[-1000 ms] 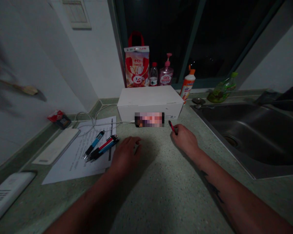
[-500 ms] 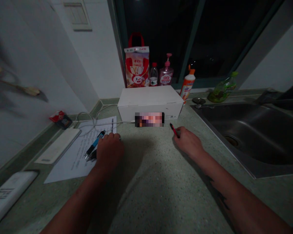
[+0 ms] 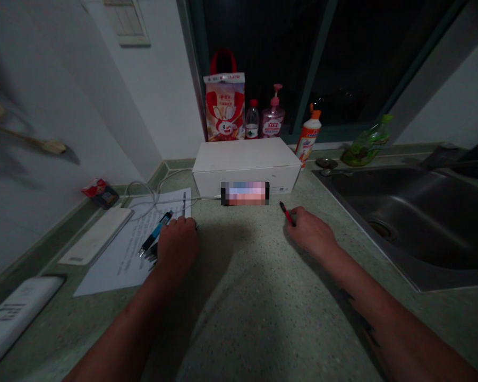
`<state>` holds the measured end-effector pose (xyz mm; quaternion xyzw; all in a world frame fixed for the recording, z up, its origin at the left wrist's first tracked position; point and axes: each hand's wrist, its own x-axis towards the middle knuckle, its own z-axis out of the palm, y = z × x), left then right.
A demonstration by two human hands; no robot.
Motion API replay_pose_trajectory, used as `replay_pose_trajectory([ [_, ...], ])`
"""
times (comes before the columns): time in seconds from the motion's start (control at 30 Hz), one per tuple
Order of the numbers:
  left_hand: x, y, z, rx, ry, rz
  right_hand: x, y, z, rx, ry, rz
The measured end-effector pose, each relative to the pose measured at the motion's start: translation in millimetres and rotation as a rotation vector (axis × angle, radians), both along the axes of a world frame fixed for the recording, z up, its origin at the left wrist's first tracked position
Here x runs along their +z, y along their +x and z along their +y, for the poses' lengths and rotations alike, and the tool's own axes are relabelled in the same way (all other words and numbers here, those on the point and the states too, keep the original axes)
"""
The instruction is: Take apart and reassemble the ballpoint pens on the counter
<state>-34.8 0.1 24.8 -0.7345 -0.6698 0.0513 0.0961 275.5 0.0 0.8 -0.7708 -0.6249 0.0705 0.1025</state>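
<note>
Leftward my left hand (image 3: 178,241) has moved since a second ago, from beside the pens onto them.
Its fingers curl down over the clustered pens (image 3: 151,254), whose tips poke out at its left; whether it grips any, I cannot tell. My right hand (image 3: 309,229), well apart on the other side, pinches a red pen (image 3: 287,214), the dark end pointing forward and slightly left of my fingers. Just left of my left hand, a blue-and-black pen (image 3: 155,233) lies on the printed sheet (image 3: 121,260), with a white slab (image 3: 97,236) farther left. Ahead, between both hands, a phone (image 3: 245,194) stands before a white box (image 3: 247,156). Right of my right hand is the sink (image 3: 442,233).
</note>
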Motion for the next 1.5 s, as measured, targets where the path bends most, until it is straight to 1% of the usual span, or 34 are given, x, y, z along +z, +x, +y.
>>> replay_pose_trajectory([
  [0.07,3.1,1.0,-0.7,0.001,0.008,-0.004,2.6,-0.7,-0.3,-0.005,0.006,0.001],
  [0.13,6.3,3.2,-1.2,-0.008,0.046,-0.034,6.4,-2.5,-1.1,-0.004,0.054,-0.001],
  [0.2,7.8,7.3,-1.9,-0.05,0.12,-0.119,10.3,-6.6,-3.1,0.03,0.144,0.021],
  [0.23,7.4,10.1,-2.8,-0.093,0.167,-0.188,11.7,-9.8,-4.6,0.065,0.195,0.052],
  [0.27,6.3,13.2,-4.3,-0.148,0.22,-0.273,12.4,-14.0,-6.7,0.118,0.241,0.095],
  [0.33,1.7,20.1,-9.5,-0.313,0.331,-0.463,11.7,-24.7,-12.2,0.269,0.3,0.204],
  [0.4,-4.4,26.9,-17.4,-0.484,0.454,-0.585,8.2,-37.6,-19.3,0.461,0.29,0.281],
  [0.43,-7.4,30.2,-22.0,-0.573,0.489,-0.618,5.9,-44.0,-23.1,0.522,0.279,0.302],
  [0.57,-16.4,43.0,-38.4,-0.926,0.406,-0.718,-2.1,-62.7,-35.7,0.695,0.215,0.404],
  [0.63,-19.1,48.9,-43.1,-1.02,0.378,-0.785,-3.8,-65.8,-38.2,0.746,0.203,0.445],
  [0.67,-20.3,51.3,-44.2,-1.038,0.368,-0.808,-4.2,-66.0,-38.3,0.747,0.212,0.479],
  [0.7,-21.3,53.3,-44.6,-1.02,0.364,-0.828,-4.3,-65.6,-37.7,0.731,0.233,0.534],
  [0.73,-22.4,54.7,-44.3,-0.974,0.363,-0.84,-4.2,-64.9,-36.4,0.699,0.257,0.611],
  [0.8,-24.7,55.8,-41.6,-0.807,0.36,-0.844,-3.8,-63.4,-32.8,0.587,0.278,0.835],
  [0.87,-27.6,55.1,-37.2,-0.617,0.334,-0.835,-3.0,-62.8,-29.0,0.463,0.198,1.086],
  [0.93,-30.9,53.9,-32.4,-0.493,0.268,-0.838,-2.1,-63.2,-26.1,0.366,0.08,1.293],
  [1.0,-34.1,53.1,-28.5,-0.448,0.191,-0.859,-1.6,-63.5,-23.9,0.306,0.01,1.422],
  [1.03,-35.5,52.8,-27.1,-0.44,0.169,-0.87,-1.6,-63.1,-22.8,0.277,0.001,1.459],
  [1.1,-37.7,51.9,-24.8,-0.435,0.172,-0.89,-2.4,-60.0,-19.7,0.226,0.003,1.477],
  [1.17,-38.8,50.1,-22.4,-0.441,0.213,-0.902,-3.6,-53.3,-15.4,0.204,0.023,1.406],
  [1.2,-39.1,48.8,-21.0,-0.45,0.232,-0.9,-3.9,-49.0,-13.1,0.217,0.033,1.333],
  [1.23,-39.3,47.3,-19.5,-0.463,0.246,-0.891,-4.1,-44.4,-11.1,0.258,0.054,1.233],
  [1.33,-40.6,43.1,-15.4,-0.524,0.257,-0.834,-3.2,-34.0,-8.7,0.454,0.177,0.867],
  [1.37,-41.4,42.3,-14.6,-0.544,0.26,-0.811,-2.9,-32.6,-9.4,0.545,0.185,0.74],
  [1.43,-43.0,42.0,-14.1,-0.579,0.259,-0.768,-3.0,-33.2,-12.5,0.699,0.149,0.528],
  [1.5,-43.5,43.3,-15.1,-0.591,0.239,-0.745,-4.2,-36.4,-15.9,0.764,0.095,0.394],
])
